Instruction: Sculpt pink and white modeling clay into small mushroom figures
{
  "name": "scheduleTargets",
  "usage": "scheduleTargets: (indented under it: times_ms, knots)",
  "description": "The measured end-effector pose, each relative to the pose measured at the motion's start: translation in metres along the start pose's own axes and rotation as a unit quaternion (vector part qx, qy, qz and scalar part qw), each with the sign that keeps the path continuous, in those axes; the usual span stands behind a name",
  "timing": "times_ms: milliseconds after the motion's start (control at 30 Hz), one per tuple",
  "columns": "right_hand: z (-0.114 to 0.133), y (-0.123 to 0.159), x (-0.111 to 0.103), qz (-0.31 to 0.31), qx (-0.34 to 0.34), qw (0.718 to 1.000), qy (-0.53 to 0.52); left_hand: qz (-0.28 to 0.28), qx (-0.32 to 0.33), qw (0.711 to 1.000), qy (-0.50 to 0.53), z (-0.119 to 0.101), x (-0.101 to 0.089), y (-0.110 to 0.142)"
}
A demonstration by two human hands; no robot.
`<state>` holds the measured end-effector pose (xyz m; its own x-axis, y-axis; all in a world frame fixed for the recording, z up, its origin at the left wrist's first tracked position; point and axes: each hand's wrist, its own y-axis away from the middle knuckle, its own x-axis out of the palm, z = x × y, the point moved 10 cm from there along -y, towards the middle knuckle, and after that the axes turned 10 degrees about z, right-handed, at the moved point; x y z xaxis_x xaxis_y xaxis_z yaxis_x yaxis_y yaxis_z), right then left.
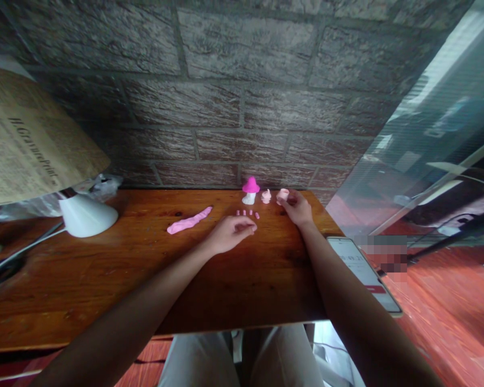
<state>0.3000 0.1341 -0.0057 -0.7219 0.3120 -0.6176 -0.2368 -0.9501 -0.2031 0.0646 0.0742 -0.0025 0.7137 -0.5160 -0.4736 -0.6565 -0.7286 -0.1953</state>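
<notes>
My right hand (299,208) is at the back right of the table, its thumb and fingers closed around the side of a pale pink cup-shaped piece (283,194). My left hand (232,234) hovers over or rests on the wood near the middle, fingertips pinched together; whatever they hold, if anything, is too small to make out. Just beyond it lie several small pink clay bits (250,213) in a row. Behind them stands a clay mushroom (250,189) with a bright pink cap and white stem. Between mushroom and cup sits a small pale pink figure (266,196).
A long pink clay strip (189,220) lies left of my left hand. The wooden table (116,279) carries a lamp (86,215) with a printed shade at left. A phone (358,274) lies by my right forearm, at the table's right edge. A brick wall (218,107) stands behind.
</notes>
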Motion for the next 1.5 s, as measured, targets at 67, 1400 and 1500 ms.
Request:
scheduleTargets:
  times_ms: [67,1400,1500]
  knots:
    - [-0.003,-0.002,0.002,0.007,-0.001,1.000,-0.014,0.004,-0.004,1.000,-0.003,0.000,0.001,0.000]
    - [0.149,0.099,0.069,0.165,-0.337,0.924,-0.070,0.018,-0.408,0.805,-0.430,0.033,-0.115,0.051]
    - [0.141,0.090,0.058,0.153,-0.303,0.937,-0.088,-0.025,-0.339,0.842,-0.420,0.023,-0.118,0.040]
